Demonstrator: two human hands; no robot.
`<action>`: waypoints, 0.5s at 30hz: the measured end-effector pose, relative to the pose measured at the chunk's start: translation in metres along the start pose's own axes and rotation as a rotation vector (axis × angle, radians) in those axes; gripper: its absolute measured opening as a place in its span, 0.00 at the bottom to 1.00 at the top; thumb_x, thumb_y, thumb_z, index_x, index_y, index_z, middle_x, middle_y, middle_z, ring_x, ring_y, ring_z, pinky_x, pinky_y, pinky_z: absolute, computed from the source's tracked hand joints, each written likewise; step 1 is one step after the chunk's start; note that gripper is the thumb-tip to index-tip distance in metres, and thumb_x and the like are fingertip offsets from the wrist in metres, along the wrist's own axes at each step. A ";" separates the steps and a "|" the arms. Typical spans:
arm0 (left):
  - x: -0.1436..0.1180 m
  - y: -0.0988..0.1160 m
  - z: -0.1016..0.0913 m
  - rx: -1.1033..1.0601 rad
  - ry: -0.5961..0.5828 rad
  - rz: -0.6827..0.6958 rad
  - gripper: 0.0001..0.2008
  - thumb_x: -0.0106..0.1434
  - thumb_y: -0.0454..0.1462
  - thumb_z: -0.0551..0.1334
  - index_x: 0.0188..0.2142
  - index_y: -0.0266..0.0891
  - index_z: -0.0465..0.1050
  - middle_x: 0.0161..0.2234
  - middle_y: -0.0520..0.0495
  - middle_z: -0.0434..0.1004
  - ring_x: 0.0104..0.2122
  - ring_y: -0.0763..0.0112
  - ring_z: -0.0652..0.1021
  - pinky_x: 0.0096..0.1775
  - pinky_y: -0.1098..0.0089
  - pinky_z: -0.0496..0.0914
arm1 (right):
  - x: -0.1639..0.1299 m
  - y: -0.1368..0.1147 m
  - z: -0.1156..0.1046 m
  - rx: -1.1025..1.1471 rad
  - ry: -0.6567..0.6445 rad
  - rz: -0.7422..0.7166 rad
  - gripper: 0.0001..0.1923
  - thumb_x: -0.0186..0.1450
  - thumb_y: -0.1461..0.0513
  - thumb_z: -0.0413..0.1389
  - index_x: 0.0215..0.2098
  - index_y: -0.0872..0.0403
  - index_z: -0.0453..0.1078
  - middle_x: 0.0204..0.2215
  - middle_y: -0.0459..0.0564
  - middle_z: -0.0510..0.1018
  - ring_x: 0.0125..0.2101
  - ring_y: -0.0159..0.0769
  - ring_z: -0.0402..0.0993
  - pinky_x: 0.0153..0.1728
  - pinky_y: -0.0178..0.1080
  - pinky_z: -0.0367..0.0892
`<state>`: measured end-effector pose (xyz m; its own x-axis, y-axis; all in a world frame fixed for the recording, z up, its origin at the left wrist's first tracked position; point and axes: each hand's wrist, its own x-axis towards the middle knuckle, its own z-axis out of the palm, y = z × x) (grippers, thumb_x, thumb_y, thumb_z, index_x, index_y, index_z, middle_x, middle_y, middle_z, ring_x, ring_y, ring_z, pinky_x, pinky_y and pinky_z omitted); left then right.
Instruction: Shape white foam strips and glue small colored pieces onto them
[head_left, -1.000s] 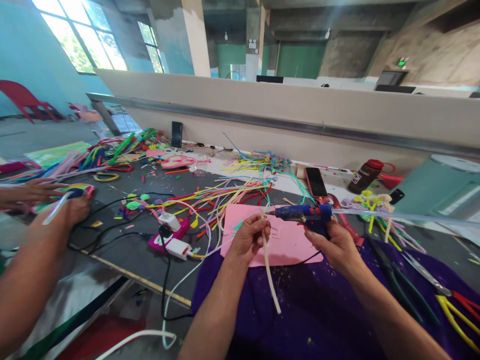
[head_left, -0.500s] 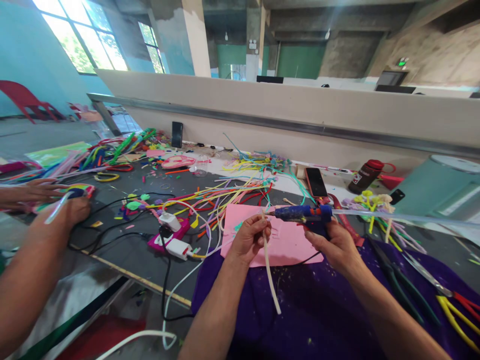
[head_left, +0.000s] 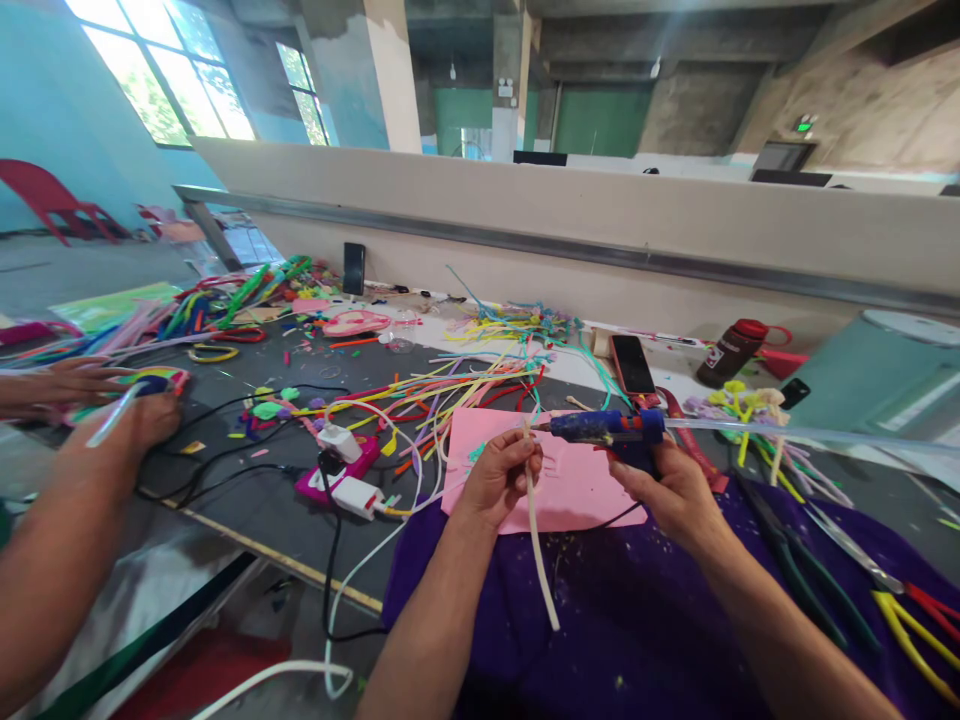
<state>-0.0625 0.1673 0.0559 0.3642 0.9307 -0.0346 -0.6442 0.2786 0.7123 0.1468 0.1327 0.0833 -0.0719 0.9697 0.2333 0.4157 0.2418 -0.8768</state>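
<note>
The left hand pinches a long white fuzzy stick above the flat pink paper sheet. The right hand grips a blue plastic glue gun, its tip touching the stick's top above that sheet.

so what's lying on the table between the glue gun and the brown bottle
In the head view, a phone lies face up between the glue gun and the brown bottle.
</note>
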 end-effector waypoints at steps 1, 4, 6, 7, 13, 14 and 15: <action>0.000 0.000 0.000 0.001 0.010 -0.002 0.12 0.47 0.36 0.67 0.27 0.32 0.67 0.17 0.53 0.70 0.10 0.88 0.63 0.12 0.85 0.53 | 0.000 0.000 0.000 0.004 -0.003 -0.001 0.16 0.57 0.54 0.56 0.36 0.58 0.68 0.23 0.45 0.66 0.22 0.30 0.59 0.22 0.33 0.56; 0.000 0.001 0.001 0.007 0.028 -0.002 0.13 0.46 0.37 0.68 0.26 0.32 0.67 0.17 0.53 0.69 0.10 0.88 0.62 0.12 0.85 0.53 | 0.000 -0.001 0.000 0.015 -0.002 -0.004 0.15 0.57 0.54 0.56 0.36 0.58 0.67 0.22 0.45 0.65 0.22 0.29 0.58 0.21 0.33 0.55; 0.000 0.000 0.001 0.018 0.027 -0.003 0.12 0.46 0.37 0.68 0.25 0.33 0.66 0.16 0.53 0.69 0.10 0.88 0.62 0.12 0.85 0.53 | -0.001 -0.001 0.000 0.009 0.008 -0.003 0.14 0.57 0.54 0.56 0.35 0.57 0.67 0.22 0.45 0.65 0.22 0.29 0.58 0.21 0.33 0.56; 0.000 0.000 0.001 0.029 0.027 -0.006 0.12 0.46 0.37 0.67 0.25 0.33 0.66 0.16 0.53 0.69 0.10 0.88 0.62 0.13 0.85 0.53 | -0.001 -0.002 -0.001 0.005 0.016 -0.003 0.14 0.57 0.54 0.56 0.34 0.57 0.67 0.23 0.45 0.64 0.22 0.29 0.58 0.21 0.33 0.56; 0.000 0.000 0.000 0.080 0.029 -0.036 0.12 0.46 0.38 0.67 0.25 0.33 0.67 0.17 0.53 0.69 0.10 0.87 0.62 0.12 0.84 0.53 | 0.000 -0.001 0.000 0.015 0.026 -0.007 0.14 0.57 0.54 0.56 0.34 0.57 0.68 0.21 0.44 0.64 0.21 0.29 0.58 0.21 0.33 0.56; 0.000 0.000 0.000 0.078 0.026 -0.032 0.12 0.46 0.38 0.68 0.25 0.33 0.67 0.17 0.53 0.69 0.10 0.87 0.62 0.13 0.84 0.53 | 0.000 -0.001 0.000 0.014 0.029 -0.007 0.14 0.57 0.54 0.56 0.34 0.57 0.67 0.21 0.44 0.63 0.21 0.29 0.58 0.21 0.33 0.56; 0.000 0.000 0.000 0.075 0.023 -0.029 0.12 0.46 0.37 0.68 0.25 0.33 0.66 0.17 0.53 0.69 0.10 0.87 0.62 0.13 0.84 0.53 | 0.000 -0.001 0.000 0.013 0.033 -0.009 0.14 0.57 0.54 0.56 0.34 0.57 0.67 0.21 0.44 0.63 0.21 0.29 0.58 0.21 0.33 0.56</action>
<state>-0.0621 0.1676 0.0556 0.3660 0.9278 -0.0717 -0.5807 0.2879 0.7615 0.1460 0.1328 0.0843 -0.0454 0.9660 0.2545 0.4031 0.2508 -0.8801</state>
